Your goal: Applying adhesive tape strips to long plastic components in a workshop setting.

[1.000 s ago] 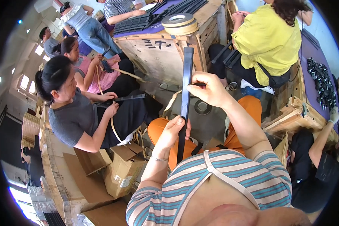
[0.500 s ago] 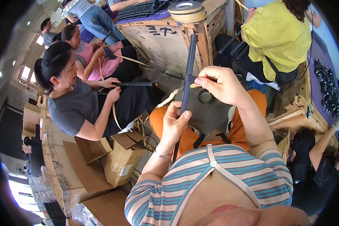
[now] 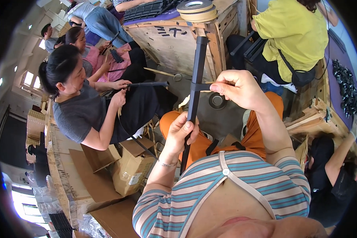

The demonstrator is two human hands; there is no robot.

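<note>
Clasped around its lower half by the left hand (image 3: 182, 129), the bar (image 3: 198, 61) stood at centre, tilted toward one o'clock. At two o'clock from that grip, the right hand (image 3: 242, 89) pinched the end of a strip (image 3: 202, 87) crossing the bar. Against half a second earlier, a longer dark span showed between bar and pinch. Judgement: strip drawn toward three o'clock; work at the crossing appeared in progress.

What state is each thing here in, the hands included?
Black bar: held, slightly tilted
Left hand: closed around the bar
Dark strip: drawn straight sideways off the bar
Right hand: pinching the strip
Cardboard box: flaps open
Tape rolls: stacked
Floor roll: lying flat
</note>
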